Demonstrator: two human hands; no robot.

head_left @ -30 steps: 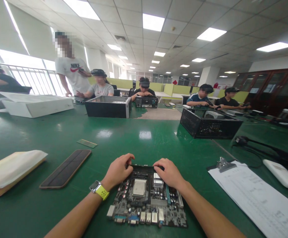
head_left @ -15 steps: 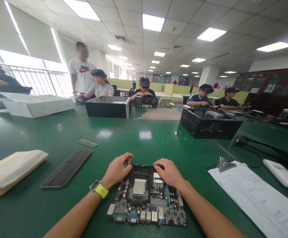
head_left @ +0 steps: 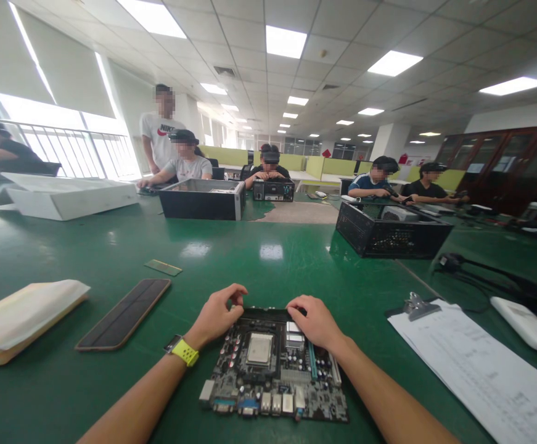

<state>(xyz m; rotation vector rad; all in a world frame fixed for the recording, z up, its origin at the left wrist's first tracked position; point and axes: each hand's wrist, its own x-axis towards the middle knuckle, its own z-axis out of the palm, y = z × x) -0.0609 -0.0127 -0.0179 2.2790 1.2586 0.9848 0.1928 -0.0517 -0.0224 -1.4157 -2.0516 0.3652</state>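
Note:
A motherboard [head_left: 291, 376] lies flat on the green table, its ports facing me and a silver processor [head_left: 259, 349] in its socket. At its far left corner, my left hand [head_left: 217, 316] is open, with the thumb near the dark far edge and the curled index finger raised apart from it. A yellow-strapped watch [head_left: 185, 352] circles that wrist. My right hand [head_left: 315, 320] grips the far edge between bent fingers and thumb, right of centre. What its fingertips press underneath is hidden.
Left of the board lie a phone [head_left: 124, 314], a green memory stick [head_left: 163, 267] and a paper-wrapped packet [head_left: 23, 320]. A clipboard [head_left: 481, 357] with papers is at right. Open computer cases [head_left: 393, 231] stand farther back. Several people sit or stand across the table [head_left: 194, 246].
My left hand has shifted slightly left, its thumb drawing back from the board's far edge. My right hand stays in place. The standing person across the table has moved right and leaned down.

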